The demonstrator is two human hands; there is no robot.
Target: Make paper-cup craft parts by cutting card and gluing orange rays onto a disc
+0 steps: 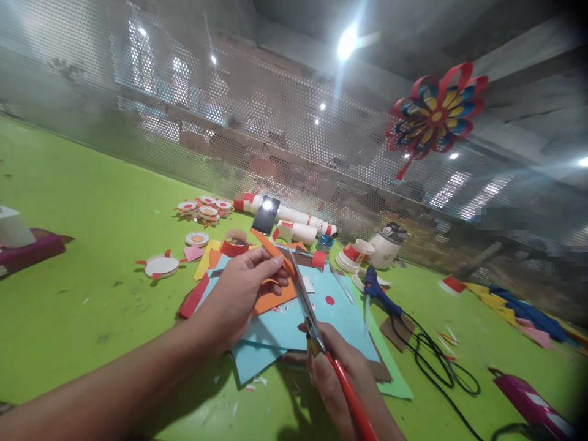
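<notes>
W/ our L hand we are pinching the orange strip at ctr of frame, its long axis running upper L to lower R, while our R hand, farther below, is gripping the scissors, blades crossing near strip's lower end.

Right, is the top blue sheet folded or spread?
Spread: the blue sheet lies flat below the scissors, its wide face showing, a red scrap on it.
</notes>
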